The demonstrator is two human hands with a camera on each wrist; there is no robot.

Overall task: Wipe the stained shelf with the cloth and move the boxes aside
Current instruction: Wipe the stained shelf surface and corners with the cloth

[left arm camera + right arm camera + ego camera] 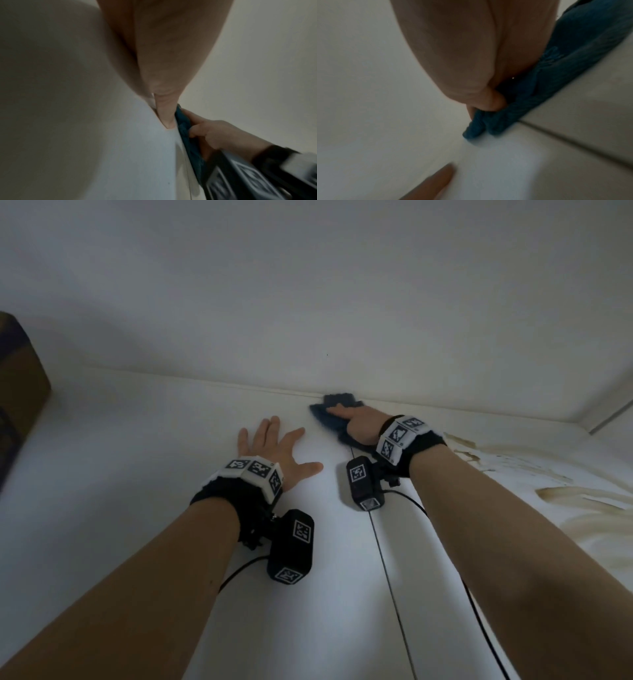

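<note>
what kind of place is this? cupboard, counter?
Probably the inside of a white cupboard or shelving unit: a flat shelf meets a back wall and a side panel at right. Brownish stains mark the shelf, a box sits at left, and the right hand presses a cloth on it.

home storage; white stained shelf (137,474)

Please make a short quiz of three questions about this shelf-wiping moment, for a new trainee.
1. True or false: the left hand lies flat with spread fingers on the shelf.
2. Which hand holds the blue cloth? A) left B) right
3. Where are the brown stains, relative to the cloth?

Key: 1. True. 2. B. 3. To its right, not yet under it.
</note>
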